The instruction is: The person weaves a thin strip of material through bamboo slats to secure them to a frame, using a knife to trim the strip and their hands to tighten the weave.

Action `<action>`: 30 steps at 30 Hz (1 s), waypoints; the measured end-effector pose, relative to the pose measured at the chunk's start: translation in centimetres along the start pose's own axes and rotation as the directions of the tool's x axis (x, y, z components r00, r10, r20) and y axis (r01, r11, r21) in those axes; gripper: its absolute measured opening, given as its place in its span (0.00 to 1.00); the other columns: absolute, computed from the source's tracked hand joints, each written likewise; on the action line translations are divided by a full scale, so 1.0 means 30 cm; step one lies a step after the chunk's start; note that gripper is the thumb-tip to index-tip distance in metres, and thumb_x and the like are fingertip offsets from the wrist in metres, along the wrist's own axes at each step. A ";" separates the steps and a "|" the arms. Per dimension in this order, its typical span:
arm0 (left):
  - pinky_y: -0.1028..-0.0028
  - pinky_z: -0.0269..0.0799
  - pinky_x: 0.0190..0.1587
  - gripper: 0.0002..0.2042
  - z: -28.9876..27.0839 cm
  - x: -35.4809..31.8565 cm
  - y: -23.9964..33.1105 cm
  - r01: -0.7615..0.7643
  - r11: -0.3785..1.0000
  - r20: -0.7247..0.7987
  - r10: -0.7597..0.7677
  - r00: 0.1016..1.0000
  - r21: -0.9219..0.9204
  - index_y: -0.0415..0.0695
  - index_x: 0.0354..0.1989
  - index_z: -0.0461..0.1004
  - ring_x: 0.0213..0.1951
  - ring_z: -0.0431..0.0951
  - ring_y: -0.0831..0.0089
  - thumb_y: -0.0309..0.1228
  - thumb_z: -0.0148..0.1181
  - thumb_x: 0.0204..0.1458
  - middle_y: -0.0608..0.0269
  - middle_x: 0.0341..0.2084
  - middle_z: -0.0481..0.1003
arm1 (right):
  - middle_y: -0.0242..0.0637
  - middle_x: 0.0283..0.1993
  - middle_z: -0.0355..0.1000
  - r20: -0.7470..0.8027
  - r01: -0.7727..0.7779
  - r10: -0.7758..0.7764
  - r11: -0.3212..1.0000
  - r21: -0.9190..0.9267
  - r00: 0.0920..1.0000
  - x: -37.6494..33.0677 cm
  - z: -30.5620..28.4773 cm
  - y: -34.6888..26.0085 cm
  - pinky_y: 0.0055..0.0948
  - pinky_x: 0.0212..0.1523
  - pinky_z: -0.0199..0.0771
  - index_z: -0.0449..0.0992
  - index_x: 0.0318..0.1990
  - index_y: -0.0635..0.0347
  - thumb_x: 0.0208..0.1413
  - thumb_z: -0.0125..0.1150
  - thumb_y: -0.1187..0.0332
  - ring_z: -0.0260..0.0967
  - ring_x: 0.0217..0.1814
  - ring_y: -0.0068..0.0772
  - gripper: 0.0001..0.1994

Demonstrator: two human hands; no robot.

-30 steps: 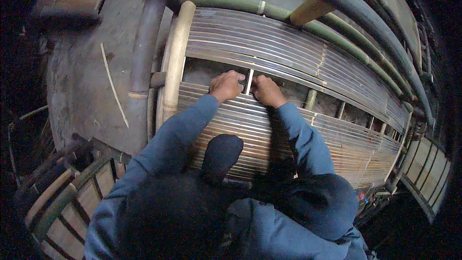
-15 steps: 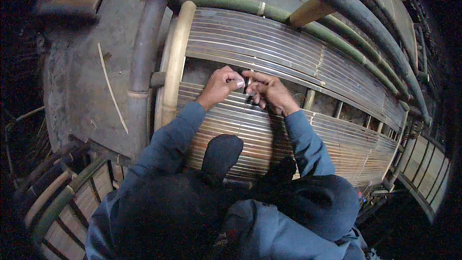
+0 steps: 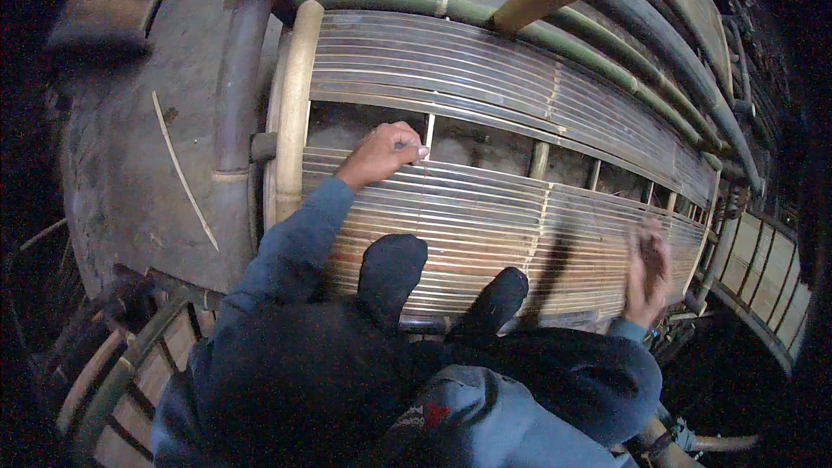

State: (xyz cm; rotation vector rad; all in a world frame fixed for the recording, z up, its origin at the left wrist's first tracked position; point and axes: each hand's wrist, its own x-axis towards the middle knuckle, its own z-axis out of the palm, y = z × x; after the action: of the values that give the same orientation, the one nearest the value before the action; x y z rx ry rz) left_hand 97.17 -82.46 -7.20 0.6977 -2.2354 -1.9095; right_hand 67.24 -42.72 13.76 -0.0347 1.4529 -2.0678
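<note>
Seen from above: a slatted bamboo panel (image 3: 520, 217), laid flat inside a frame of thick bamboo poles (image 3: 290, 113). Left hand (image 3: 386, 154) at the near edge of an open gap (image 3: 364, 126) between two bands of slats, fingers curled and pinched on a thin pale bamboo strip (image 3: 429, 132) standing across that gap; fingertips pressed against the top slat of the nearer band. Right hand (image 3: 648, 273) well apart, out over the right end of the panel, blurred, closed around something small and dark; exactly what, impossible to tell. Two dark-socked feet (image 3: 392, 269) planted on the nearer band of slats, between the two blue sleeves. Open room: the gap itself, running rightward past further uprights (image 3: 539, 160), with bare grey ground showing through. More bare concrete floor (image 3: 130, 156) left of the frame, a loose sliver of bamboo (image 3: 184, 172) lying on it. Panel's far right end bent and squeezed by the lens. Lower corners lost in shadow; more bamboo frames (image 3: 113, 373) at lower left only partly legible. Near edge of the panel hidden behind knees and clothing.
</note>
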 end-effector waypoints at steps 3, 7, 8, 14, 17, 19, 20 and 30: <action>0.67 0.73 0.48 0.10 -0.022 0.002 0.029 0.070 0.998 0.051 -0.069 0.996 0.001 0.39 0.34 0.82 0.39 0.80 0.67 0.34 0.64 0.56 0.57 0.34 0.81 | 0.46 0.55 0.70 -0.111 0.166 -0.154 0.980 0.108 0.982 -0.166 -0.300 -0.278 0.52 0.80 0.43 0.71 0.51 0.69 0.65 0.52 0.74 0.65 0.63 0.39 0.10; 0.68 0.73 0.50 0.11 -0.028 0.007 0.048 0.117 0.993 0.069 -0.117 0.991 -0.005 0.38 0.37 0.83 0.40 0.81 0.68 0.33 0.61 0.57 0.57 0.35 0.83 | 0.31 0.36 0.55 -0.145 0.209 -0.189 0.969 0.132 0.971 -0.368 -0.533 -0.571 0.27 0.48 0.63 0.68 0.53 0.66 0.69 0.47 0.76 0.56 0.40 0.27 0.09; 0.68 0.73 0.50 0.11 -0.025 0.011 0.043 0.127 0.992 0.069 -0.126 0.990 -0.007 0.38 0.37 0.83 0.40 0.81 0.68 0.33 0.61 0.56 0.57 0.35 0.83 | 0.30 0.35 0.53 -0.270 0.247 -0.243 0.969 -0.020 0.932 -0.405 -0.541 -0.604 0.26 0.43 0.61 0.68 0.57 0.68 0.69 0.47 0.76 0.55 0.38 0.27 0.12; 0.69 0.75 0.44 0.08 -0.014 0.011 0.071 0.115 0.993 -0.021 -0.115 0.993 0.005 0.38 0.38 0.82 0.36 0.80 0.74 0.29 0.64 0.54 0.60 0.31 0.82 | 0.26 0.35 0.54 -0.184 0.170 -0.218 0.955 -0.245 0.959 -0.424 -0.474 -0.629 0.20 0.37 0.60 0.59 0.70 0.70 0.69 0.51 0.72 0.52 0.35 0.22 0.24; 0.70 0.76 0.41 0.08 0.005 -0.002 0.076 0.075 0.997 -0.159 -0.078 0.984 -0.021 0.39 0.39 0.81 0.35 0.79 0.75 0.29 0.66 0.53 0.62 0.30 0.81 | 0.26 0.34 0.56 -0.469 0.112 -0.306 0.911 -0.397 0.828 -0.407 -0.378 -0.621 0.19 0.33 0.59 0.63 0.68 0.68 0.70 0.51 0.71 0.53 0.32 0.18 0.22; 0.71 0.75 0.39 0.08 0.029 -0.008 0.051 0.015 0.998 -0.309 -0.033 0.951 -0.058 0.41 0.39 0.81 0.33 0.79 0.76 0.29 0.68 0.52 0.63 0.28 0.80 | 0.24 0.33 0.58 -0.348 0.102 -0.249 0.915 -0.390 0.904 -0.422 -0.426 -0.655 0.18 0.31 0.60 0.66 0.66 0.67 0.70 0.51 0.70 0.54 0.31 0.15 0.20; 0.70 0.75 0.38 0.09 0.035 -0.011 0.049 0.041 0.999 -0.272 -0.045 0.961 -0.023 0.42 0.38 0.81 0.32 0.79 0.75 0.31 0.69 0.51 0.64 0.27 0.80 | 0.23 0.33 0.59 -0.286 0.097 -0.221 0.915 -0.391 0.932 -0.433 -0.445 -0.669 0.18 0.30 0.60 0.67 0.65 0.66 0.70 0.52 0.69 0.54 0.31 0.14 0.19; 0.57 0.74 0.36 0.10 0.101 -0.006 0.130 0.238 0.945 -0.230 -0.186 0.955 0.224 0.44 0.29 0.79 0.32 0.82 0.55 0.37 0.70 0.50 0.52 0.25 0.79 | 0.40 0.37 0.70 -0.523 -0.248 0.272 -0.649 -0.720 0.808 -0.518 -0.585 -0.090 0.32 0.42 0.67 0.78 0.46 0.60 0.62 0.58 0.69 0.66 0.38 0.38 0.09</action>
State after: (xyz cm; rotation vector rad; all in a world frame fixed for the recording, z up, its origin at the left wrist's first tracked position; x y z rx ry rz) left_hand 95.13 -79.26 -4.02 1.1608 -2.3696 -1.5603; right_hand 72.53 -19.72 13.90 -0.2554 2.3110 0.6043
